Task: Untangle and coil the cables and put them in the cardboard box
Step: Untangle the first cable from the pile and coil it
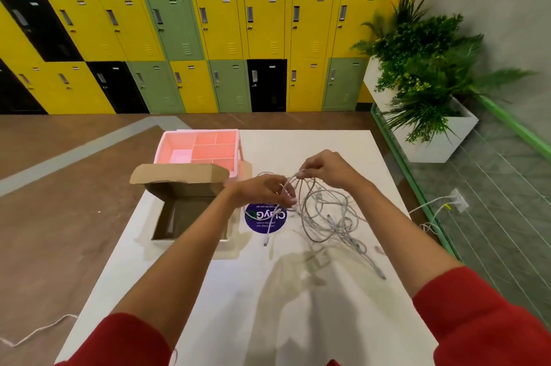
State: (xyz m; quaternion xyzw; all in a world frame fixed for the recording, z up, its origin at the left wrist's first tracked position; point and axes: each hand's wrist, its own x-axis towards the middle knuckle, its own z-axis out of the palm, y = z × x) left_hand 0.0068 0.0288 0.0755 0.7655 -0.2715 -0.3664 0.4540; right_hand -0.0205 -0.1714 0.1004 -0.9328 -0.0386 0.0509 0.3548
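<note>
Head view: untangling underway. Left hand (262,191) and right hand (323,167) pinch strands of the cables (325,213), lifted over the table (298,306) (cardboard box (179,204) open, left). Next: tease one free.

Red long sleeves, plain fabric, no print visible: left sleeve (119,341) at lower left, right sleeve (483,321) at lower right. Both end near the elbow. Forearms bare below that; left hand (262,189) and right hand (325,168) bare.
</note>
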